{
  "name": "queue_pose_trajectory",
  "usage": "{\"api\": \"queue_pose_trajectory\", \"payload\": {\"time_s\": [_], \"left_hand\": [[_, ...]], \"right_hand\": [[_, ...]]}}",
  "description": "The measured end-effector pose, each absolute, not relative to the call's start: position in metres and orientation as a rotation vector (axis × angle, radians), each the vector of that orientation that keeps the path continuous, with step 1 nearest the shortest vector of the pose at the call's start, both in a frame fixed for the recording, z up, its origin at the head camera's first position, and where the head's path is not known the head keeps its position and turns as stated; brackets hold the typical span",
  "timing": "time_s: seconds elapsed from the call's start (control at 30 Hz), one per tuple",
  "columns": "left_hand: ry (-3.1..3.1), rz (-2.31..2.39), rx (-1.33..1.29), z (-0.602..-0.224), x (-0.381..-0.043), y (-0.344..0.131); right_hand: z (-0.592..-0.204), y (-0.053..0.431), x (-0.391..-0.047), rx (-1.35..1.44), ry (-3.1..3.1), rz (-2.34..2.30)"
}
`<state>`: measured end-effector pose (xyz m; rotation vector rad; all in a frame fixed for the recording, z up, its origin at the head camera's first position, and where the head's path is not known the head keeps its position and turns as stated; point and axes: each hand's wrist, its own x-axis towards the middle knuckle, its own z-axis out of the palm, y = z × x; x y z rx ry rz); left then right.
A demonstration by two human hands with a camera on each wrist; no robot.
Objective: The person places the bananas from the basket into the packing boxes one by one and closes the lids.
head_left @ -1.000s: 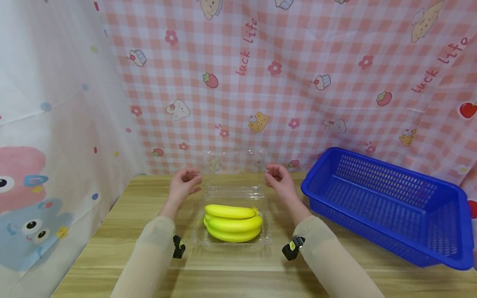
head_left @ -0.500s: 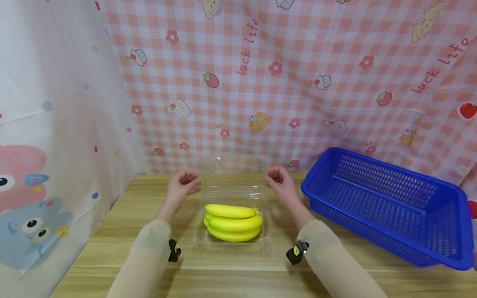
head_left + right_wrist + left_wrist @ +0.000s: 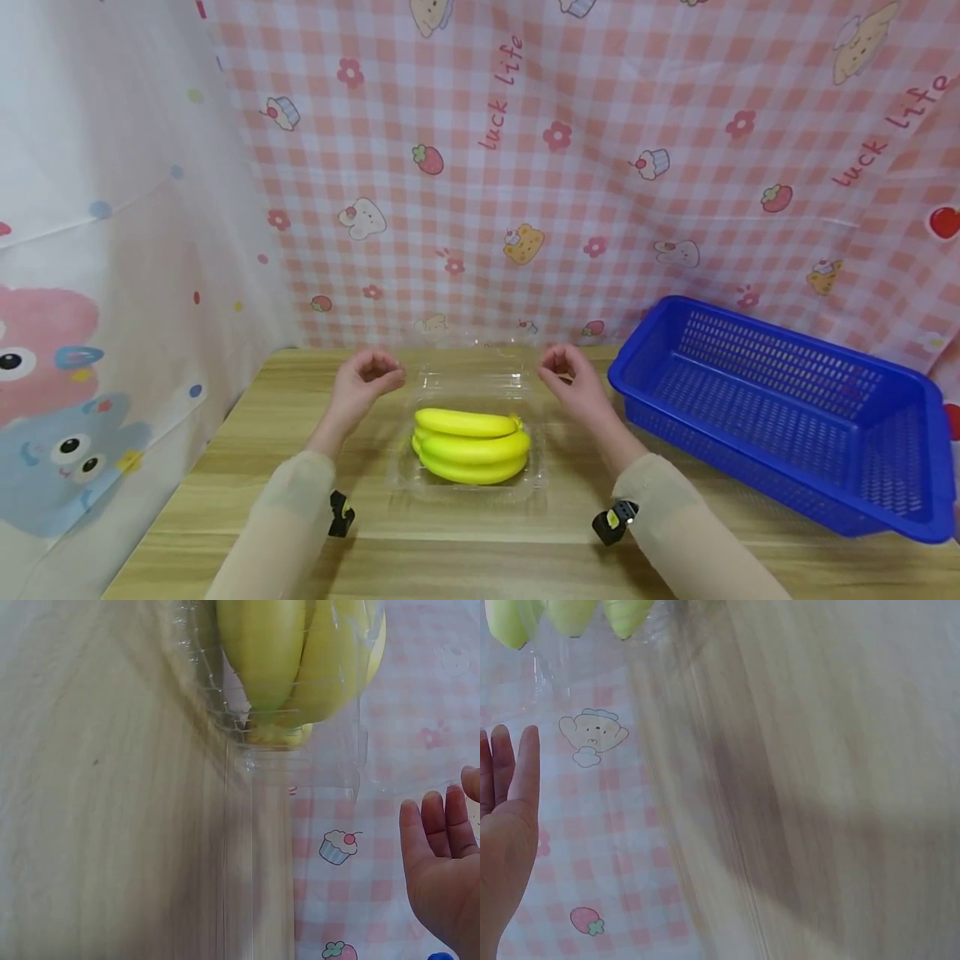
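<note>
A bunch of yellow bananas (image 3: pixel 472 448) lies in the base of a clear plastic clamshell box (image 3: pixel 405 481) on the table. The box's see-through lid (image 3: pixel 474 358) is swung back on its hinge, towards the curtain. At the lid's left edge, my left hand (image 3: pixel 360 390) pinches with thumb and bent fingers. My right hand (image 3: pixel 576 392) pinches the opposite edge, its thumb and forefinger meeting at the clear plastic in the right wrist view. In the left wrist view, fingertips (image 3: pixel 529 739) show just below the clear edge, and the thumb is hidden.
A blue perforated basket (image 3: pixel 750 467) stands on the wooden table (image 3: pixel 225 517) at the right. A pink checked curtain (image 3: pixel 465 200) hangs behind the table, and a white printed curtain (image 3: pixel 142 267) hangs on the left.
The lid has tilted further back and lower, and both hands have come down slightly with it. My forearms have spread a little outward. The bananas and basket stay put.
</note>
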<state>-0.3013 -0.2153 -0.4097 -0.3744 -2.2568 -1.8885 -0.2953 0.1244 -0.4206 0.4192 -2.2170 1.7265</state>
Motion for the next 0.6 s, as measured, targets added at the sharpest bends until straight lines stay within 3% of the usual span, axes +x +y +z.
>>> {"api": "queue_pose_trajectory", "payload": {"time_s": [0.6], "left_hand": [[-2.326, -1.743, -0.518, -0.418, -0.290, -0.227]], "right_hand": [[-0.431, 0.140, -0.281, 0.719, -2.223, 1.739]]}}
